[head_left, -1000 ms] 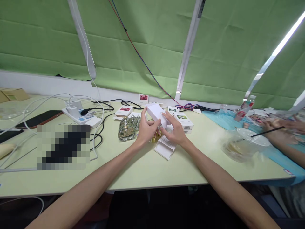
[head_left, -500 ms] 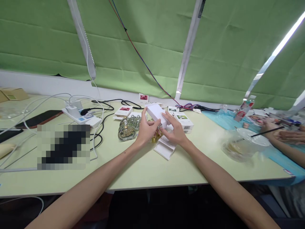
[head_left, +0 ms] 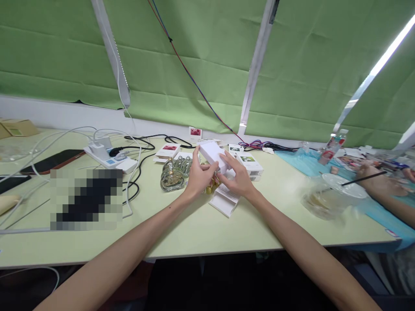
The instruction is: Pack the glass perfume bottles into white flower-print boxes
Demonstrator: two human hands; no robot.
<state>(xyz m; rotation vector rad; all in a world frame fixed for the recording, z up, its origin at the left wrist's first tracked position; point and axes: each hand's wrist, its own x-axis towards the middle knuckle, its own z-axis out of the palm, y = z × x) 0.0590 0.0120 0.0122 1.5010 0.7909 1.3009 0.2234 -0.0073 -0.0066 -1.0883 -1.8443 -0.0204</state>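
Observation:
A small white box (head_left: 211,152) is held tilted above the table between both hands. My left hand (head_left: 201,175) grips its left side, thumb across the near end. From the right, my right hand (head_left: 238,175) closes on the same box with its fingertips on the face. Below them lie gold caps (head_left: 209,189), partly hidden by the hands, and an open white carton (head_left: 224,202). Glass bottles (head_left: 173,178) with patterned fronts stand left of my left hand. Printed white boxes (head_left: 249,162) sit stacked behind my right hand, and another printed box (head_left: 168,151) lies at the back left.
A white power strip (head_left: 112,160) with tangled cables and a dark phone (head_left: 53,161) occupy the left. At right stand a lidded plastic cup (head_left: 337,196) with a black straw and a bottle (head_left: 335,146). Another person's hand (head_left: 378,179) works over blue sheeting (head_left: 290,163).
My hands and the white box stay almost still. At the far right, the other person's hands have shifted, and one now appears near the frame's edge.

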